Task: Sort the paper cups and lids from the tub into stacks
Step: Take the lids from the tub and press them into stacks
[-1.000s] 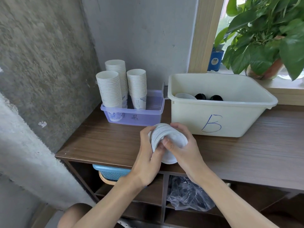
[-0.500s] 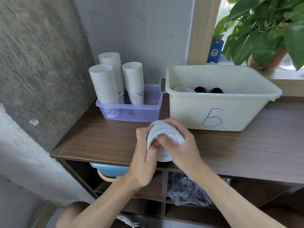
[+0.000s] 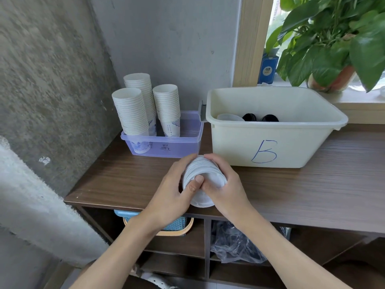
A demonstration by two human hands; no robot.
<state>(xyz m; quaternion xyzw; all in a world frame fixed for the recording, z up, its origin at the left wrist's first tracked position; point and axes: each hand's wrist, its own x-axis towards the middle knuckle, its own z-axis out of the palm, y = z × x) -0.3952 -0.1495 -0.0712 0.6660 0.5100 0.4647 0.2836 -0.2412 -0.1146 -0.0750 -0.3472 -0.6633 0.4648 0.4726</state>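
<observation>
Clamping my left grip [image 3: 173, 191] and right grip [image 3: 228, 189] round a stack of white lids [image 3: 201, 171], I hold it at the front edge of the worktop [image 3: 312, 195].

- Cream plastic tub marked B [image 3: 270, 147] stands on the brown wooden surface [image 3: 323, 184], just right of the lilac plastic tray [image 3: 166, 148].
- Three stacks of white paper cups [image 3: 131, 111] stand in the tray.
- Black round lids [image 3: 269, 118] lie in the tub.
- Stack of white plastic lids [image 3: 201, 170] is before both containers, gripped between left hand [image 3: 170, 195] and right hand [image 3: 227, 188].
- Green potted plant [image 3: 333, 38] stands behind the tub.
</observation>
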